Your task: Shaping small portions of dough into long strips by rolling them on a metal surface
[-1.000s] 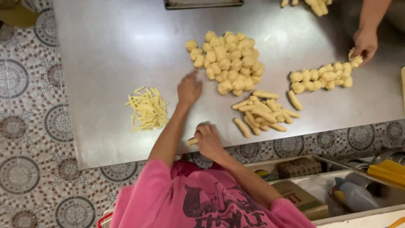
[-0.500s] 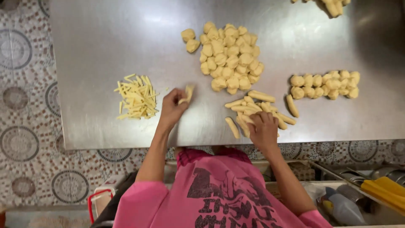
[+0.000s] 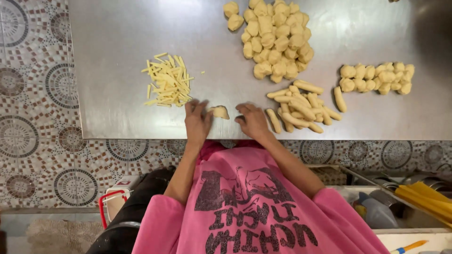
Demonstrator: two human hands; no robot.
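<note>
Rolling small pale dough lump (image 3: 219, 112) on shiny grey metal table (image 3: 117, 108).
Left hand (image 3: 197, 120) open, touching lump; right hand (image 3: 253, 121) open beside lump. Press softly, roll evenly.

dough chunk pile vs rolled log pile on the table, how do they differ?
The chunk pile holds short, stubby lumps; the log pile holds long, thin rolled fingers. The chunk pile is bigger and sits farther from the person; the log pile lies beside the right hand. Both are pale yellow dough on the steel table.
</note>
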